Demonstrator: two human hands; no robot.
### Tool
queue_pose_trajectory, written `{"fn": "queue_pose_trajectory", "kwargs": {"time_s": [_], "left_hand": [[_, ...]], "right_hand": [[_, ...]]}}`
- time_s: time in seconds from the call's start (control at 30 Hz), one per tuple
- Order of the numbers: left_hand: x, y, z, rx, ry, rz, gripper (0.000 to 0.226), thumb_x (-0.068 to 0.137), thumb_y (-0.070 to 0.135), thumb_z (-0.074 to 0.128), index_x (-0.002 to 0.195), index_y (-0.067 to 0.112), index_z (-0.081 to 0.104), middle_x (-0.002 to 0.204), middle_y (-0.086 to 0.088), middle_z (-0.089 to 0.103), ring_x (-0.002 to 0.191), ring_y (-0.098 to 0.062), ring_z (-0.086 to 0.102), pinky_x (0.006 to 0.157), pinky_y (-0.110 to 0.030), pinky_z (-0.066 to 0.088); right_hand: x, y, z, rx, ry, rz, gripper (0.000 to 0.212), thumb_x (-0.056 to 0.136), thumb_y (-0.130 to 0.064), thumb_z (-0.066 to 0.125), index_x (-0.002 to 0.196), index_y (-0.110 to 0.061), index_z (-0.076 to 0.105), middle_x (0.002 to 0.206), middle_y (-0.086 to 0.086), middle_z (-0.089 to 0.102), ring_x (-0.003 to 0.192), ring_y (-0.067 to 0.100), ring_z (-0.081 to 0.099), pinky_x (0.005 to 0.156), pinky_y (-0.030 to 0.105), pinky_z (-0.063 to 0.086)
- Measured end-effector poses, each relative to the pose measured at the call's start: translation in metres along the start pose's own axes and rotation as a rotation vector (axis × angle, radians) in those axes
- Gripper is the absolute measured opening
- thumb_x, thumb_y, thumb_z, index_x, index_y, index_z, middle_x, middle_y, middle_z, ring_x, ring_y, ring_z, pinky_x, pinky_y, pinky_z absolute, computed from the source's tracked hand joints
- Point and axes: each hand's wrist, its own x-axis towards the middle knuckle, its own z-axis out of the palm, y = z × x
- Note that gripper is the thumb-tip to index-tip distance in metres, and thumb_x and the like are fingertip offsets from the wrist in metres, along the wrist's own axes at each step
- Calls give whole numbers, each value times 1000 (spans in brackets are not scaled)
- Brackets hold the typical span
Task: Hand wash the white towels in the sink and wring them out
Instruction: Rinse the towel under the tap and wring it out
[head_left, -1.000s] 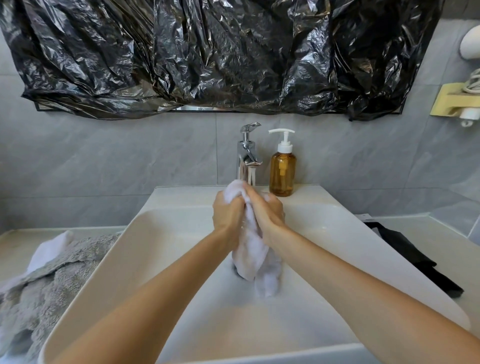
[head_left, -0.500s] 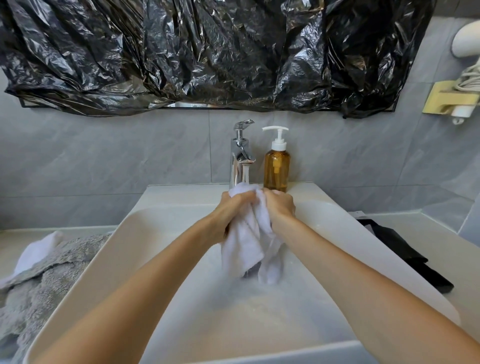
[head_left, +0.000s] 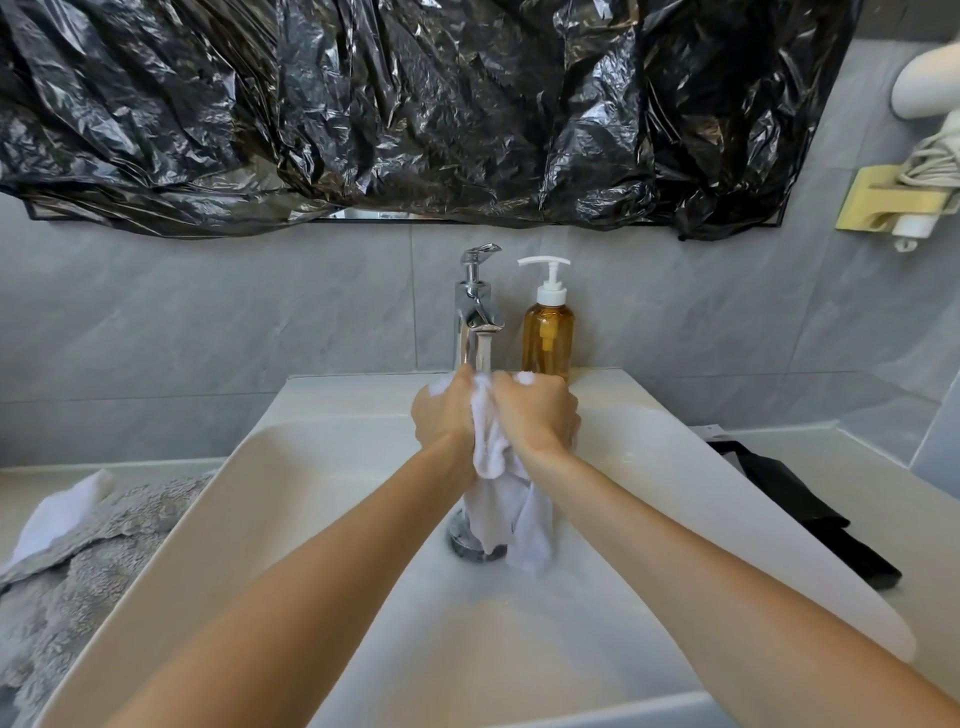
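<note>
A wet white towel (head_left: 506, 499) is bunched between my two hands over the white sink (head_left: 322, 499). My left hand (head_left: 444, 413) and my right hand (head_left: 537, 410) both grip its upper part, knuckles close together, right under the chrome tap (head_left: 475, 306). Water runs from the spout onto the cloth. The towel's loose end hangs down to the chrome drain (head_left: 467, 540). Another white cloth (head_left: 57, 514) lies on the counter at the left.
An amber pump soap bottle (head_left: 548, 332) stands to the right of the tap. A grey towel (head_left: 88, 566) is heaped on the left counter, a black cloth (head_left: 810, 514) lies on the right counter. Black plastic sheeting (head_left: 415, 109) covers the mirror above.
Both hands have shifted on the towel and now squeeze it closer to the spout. The towel's hanging end has swung slightly over the drain.
</note>
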Motion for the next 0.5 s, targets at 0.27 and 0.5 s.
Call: {"fn": "queue_pose_trajectory", "kwargs": {"time_s": [0.27,0.5], "left_hand": [[-3,0,3,186,132,-32,22,88,32,58,94,12,65,83,-1,66,70,-19,57,67,-29,42],[10,14,-16,115,10,-174,26,88,37,63,88,11,65,88,-8,69,87,-30,65,73,-32,49]], "right_hand": [[4,8,-1,-213,122,-274,21,89,-27,58,81,-12,71,72,-1,53,74,21,51,64,28,37],[16,10,-1,-317,-121,-529,43,91,-60,48,74,-21,49,82,-3,56,77,22,55,61,29,38]]}}
